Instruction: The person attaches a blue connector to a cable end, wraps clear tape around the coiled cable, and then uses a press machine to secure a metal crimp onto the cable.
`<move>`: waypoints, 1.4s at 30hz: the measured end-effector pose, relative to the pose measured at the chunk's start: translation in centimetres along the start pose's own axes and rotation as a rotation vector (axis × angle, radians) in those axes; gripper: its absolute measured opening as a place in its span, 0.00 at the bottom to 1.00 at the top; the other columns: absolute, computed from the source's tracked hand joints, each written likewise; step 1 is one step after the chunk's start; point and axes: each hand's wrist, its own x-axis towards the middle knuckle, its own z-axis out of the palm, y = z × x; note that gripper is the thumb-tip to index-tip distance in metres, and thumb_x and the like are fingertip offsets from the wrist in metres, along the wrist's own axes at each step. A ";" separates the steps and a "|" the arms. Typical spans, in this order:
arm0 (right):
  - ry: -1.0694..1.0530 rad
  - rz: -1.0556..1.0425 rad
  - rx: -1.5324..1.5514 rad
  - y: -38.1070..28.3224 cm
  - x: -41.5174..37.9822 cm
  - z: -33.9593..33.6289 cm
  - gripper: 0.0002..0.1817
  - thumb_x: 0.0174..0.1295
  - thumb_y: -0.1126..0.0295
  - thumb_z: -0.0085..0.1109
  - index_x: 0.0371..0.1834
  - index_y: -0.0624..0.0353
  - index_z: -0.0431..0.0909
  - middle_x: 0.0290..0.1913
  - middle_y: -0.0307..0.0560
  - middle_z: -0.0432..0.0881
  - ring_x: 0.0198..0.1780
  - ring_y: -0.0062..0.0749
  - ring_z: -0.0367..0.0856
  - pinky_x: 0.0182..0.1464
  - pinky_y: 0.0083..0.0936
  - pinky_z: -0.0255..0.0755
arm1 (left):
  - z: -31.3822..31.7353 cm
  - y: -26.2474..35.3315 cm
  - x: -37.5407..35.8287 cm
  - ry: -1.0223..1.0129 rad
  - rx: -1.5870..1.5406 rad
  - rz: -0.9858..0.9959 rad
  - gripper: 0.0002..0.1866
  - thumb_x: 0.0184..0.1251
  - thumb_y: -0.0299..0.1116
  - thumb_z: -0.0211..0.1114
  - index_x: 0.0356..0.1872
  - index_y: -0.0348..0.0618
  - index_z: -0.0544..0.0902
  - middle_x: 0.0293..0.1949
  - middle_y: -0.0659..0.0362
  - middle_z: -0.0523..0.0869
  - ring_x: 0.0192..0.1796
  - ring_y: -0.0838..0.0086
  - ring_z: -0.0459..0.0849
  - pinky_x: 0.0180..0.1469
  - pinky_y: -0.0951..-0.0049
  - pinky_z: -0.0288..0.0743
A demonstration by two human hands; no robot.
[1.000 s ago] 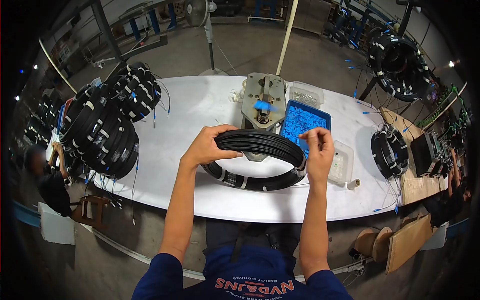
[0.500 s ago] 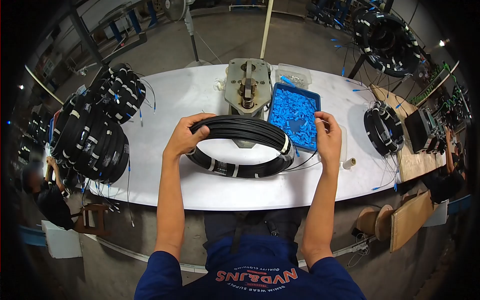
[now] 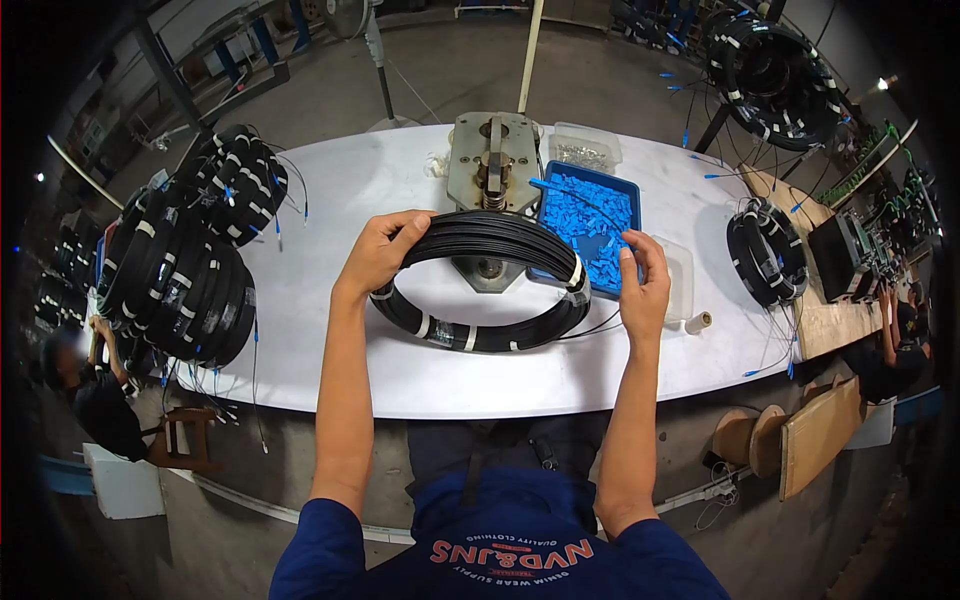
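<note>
My left hand [image 3: 385, 250] is closed on the upper left of a black cable coil [image 3: 490, 335], thumb on top. The coil stands tilted over the table, bound with white and clear tape bands. My right hand [image 3: 645, 280] pinches a thin black cable [image 3: 598, 208] above the blue tray's right side. At that cable's far end is a blue connector [image 3: 541, 184], over the tray's upper left corner. Small blue plastic pieces [image 3: 600, 262] fill much of the blue tray [image 3: 637, 200]. Directly behind the coil stands a metal press-like fixture [image 3: 465, 150], partly hidden by it.
More cable coils [image 3: 200, 290] are piled at the left, and one coil [image 3: 765, 255] lies at the right. A clear box of small parts [image 3: 590, 145] sits behind the tray. A small roll [image 3: 699, 323] stands at the right. Other people work at both sides.
The blue connector has swung left and down, from the tray's back edge to its upper left corner. My right hand has shifted slightly left; the coil's top has moved slightly back.
</note>
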 end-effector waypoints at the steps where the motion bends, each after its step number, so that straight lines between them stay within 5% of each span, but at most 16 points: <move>1: 0.007 0.004 0.001 -0.4 0.0 0.3 0.10 0.68 0.71 0.57 0.49 0.62 0.82 0.56 0.50 0.79 0.57 0.34 0.78 0.55 0.28 0.75 | 0.1 0.0 0.2 0.009 0.016 -0.003 0.22 0.76 0.44 0.59 0.50 0.31 0.85 0.41 0.58 0.89 0.44 0.77 0.83 0.52 0.76 0.75; 9: -0.062 0.116 0.032 -2.1 -0.2 1.6 0.11 0.68 0.68 0.60 0.49 0.60 0.82 0.56 0.50 0.78 0.58 0.36 0.77 0.56 0.31 0.74 | 0.0 -0.3 0.8 0.028 0.023 -0.013 0.24 0.76 0.47 0.59 0.50 0.31 0.86 0.39 0.59 0.89 0.42 0.79 0.82 0.50 0.78 0.75; 12: -0.128 0.038 0.037 -3.0 -0.1 2.5 0.19 0.63 0.65 0.66 0.56 0.58 0.79 0.57 0.51 0.78 0.60 0.41 0.76 0.62 0.36 0.71 | 0.3 0.0 0.7 0.035 0.038 -0.018 0.24 0.77 0.47 0.58 0.50 0.31 0.86 0.39 0.58 0.89 0.42 0.79 0.82 0.50 0.77 0.75; 15: -0.295 -0.115 -0.038 -5.0 0.2 4.3 0.38 0.51 0.65 0.75 0.66 0.59 0.70 0.56 0.55 0.78 0.59 0.46 0.77 0.62 0.39 0.69 | 0.6 -0.2 1.2 0.010 0.029 -0.007 0.23 0.77 0.47 0.57 0.51 0.33 0.85 0.41 0.57 0.89 0.44 0.77 0.83 0.52 0.76 0.75; 19: -0.280 -0.015 -0.029 -1.6 0.5 6.2 0.31 0.52 0.73 0.70 0.61 0.62 0.73 0.52 0.57 0.80 0.52 0.51 0.80 0.56 0.37 0.73 | 1.4 -0.8 2.2 0.102 0.136 0.147 0.21 0.76 0.45 0.59 0.53 0.36 0.84 0.42 0.55 0.90 0.45 0.74 0.85 0.50 0.73 0.77; 24: -0.253 -0.024 -0.060 -0.2 1.5 6.7 0.29 0.52 0.77 0.68 0.60 0.62 0.74 0.49 0.55 0.79 0.51 0.50 0.79 0.56 0.36 0.72 | 1.8 0.2 2.6 0.160 0.306 0.090 0.24 0.68 0.48 0.66 0.55 0.38 0.81 0.39 0.53 0.89 0.43 0.68 0.87 0.50 0.70 0.77; 26: -0.270 -0.054 -0.075 -0.1 1.9 6.4 0.28 0.52 0.77 0.68 0.59 0.61 0.74 0.48 0.54 0.78 0.51 0.49 0.78 0.57 0.36 0.71 | 1.8 0.5 2.6 0.089 0.349 0.066 0.22 0.68 0.41 0.65 0.58 0.37 0.80 0.46 0.54 0.87 0.48 0.71 0.84 0.56 0.72 0.74; 35: -0.274 -0.097 -0.230 -1.6 3.2 4.9 0.29 0.46 0.65 0.76 0.53 0.58 0.76 0.46 0.46 0.72 0.48 0.42 0.72 0.60 0.32 0.66 | 1.5 -0.1 2.5 0.055 0.149 0.206 0.24 0.62 0.35 0.70 0.60 0.40 0.81 0.51 0.56 0.83 0.54 0.71 0.80 0.60 0.73 0.71; 40: -0.362 0.199 0.233 -0.3 4.0 4.5 0.14 0.61 0.63 0.68 0.44 0.58 0.78 0.43 0.39 0.72 0.46 0.25 0.71 0.49 0.24 0.67 | 1.2 -0.3 2.7 0.048 0.138 0.264 0.24 0.62 0.33 0.71 0.60 0.41 0.82 0.52 0.57 0.83 0.55 0.71 0.80 0.61 0.72 0.71; 42: -0.357 0.174 0.197 -0.3 4.4 4.1 0.11 0.68 0.63 0.62 0.41 0.59 0.78 0.40 0.36 0.72 0.41 0.19 0.71 0.41 0.21 0.67 | 1.2 -0.4 2.6 0.036 0.132 0.245 0.24 0.62 0.32 0.71 0.60 0.41 0.82 0.53 0.57 0.83 0.55 0.71 0.80 0.62 0.72 0.70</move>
